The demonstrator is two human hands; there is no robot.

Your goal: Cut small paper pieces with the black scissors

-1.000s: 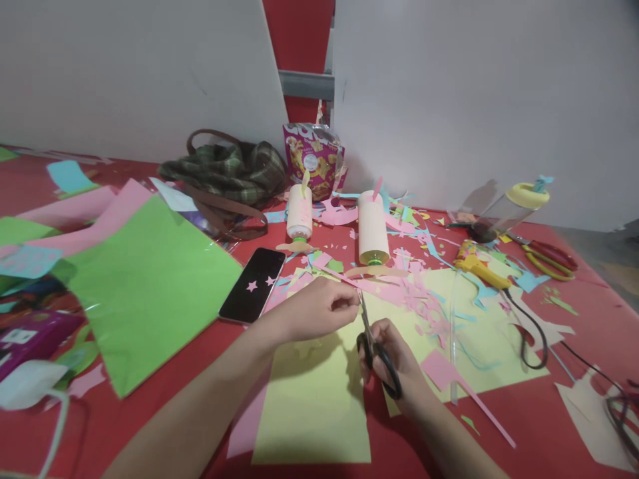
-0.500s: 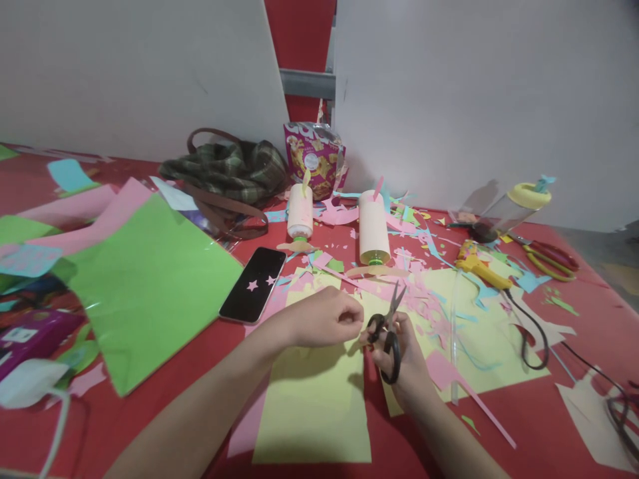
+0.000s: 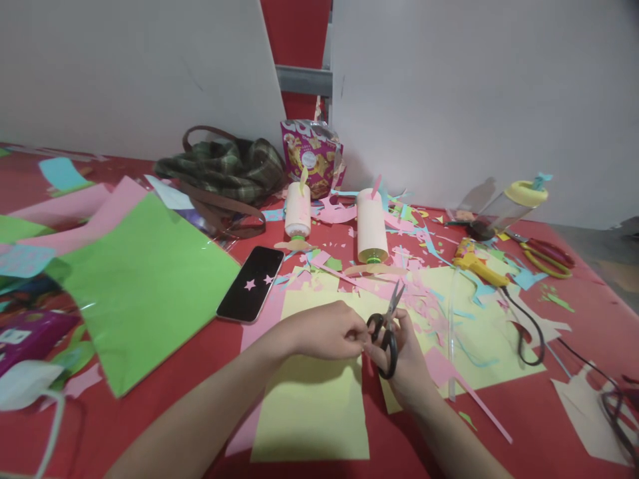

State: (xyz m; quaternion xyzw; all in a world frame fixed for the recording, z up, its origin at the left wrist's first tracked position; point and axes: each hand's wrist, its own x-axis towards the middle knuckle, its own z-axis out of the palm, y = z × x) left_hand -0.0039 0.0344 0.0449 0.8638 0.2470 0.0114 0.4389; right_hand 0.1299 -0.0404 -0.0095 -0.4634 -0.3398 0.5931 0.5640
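My right hand [image 3: 407, 359] holds black-handled scissors [image 3: 388, 339], their blades pointing up and away from me. Its thumb and fingertips meet those of my left hand [image 3: 332, 329], which is closed in a pinch. Whatever lies between the left fingertips is too small or hidden to make out. Beneath both hands lies a pale yellow paper sheet [image 3: 312, 412], on top of a pink sheet [image 3: 244, 422]. Left of them is a black phone [image 3: 249, 293] with two small pink paper stars [image 3: 249, 285] on its screen.
Two cream paper-wrapped cylinders [image 3: 372, 223] stand beyond my hands among paper scraps [image 3: 339, 211]. On the right are a yellow glue gun [image 3: 482, 269], a clear container [image 3: 509, 206] and pliers [image 3: 546, 256]. A green sheet [image 3: 150, 286] lies left; a snack bag [image 3: 312, 156] stands behind.
My left hand has lowered slightly and moved right, so its fingertips now meet those of my right hand. The scissors stay in my right hand. The view has shifted a little.
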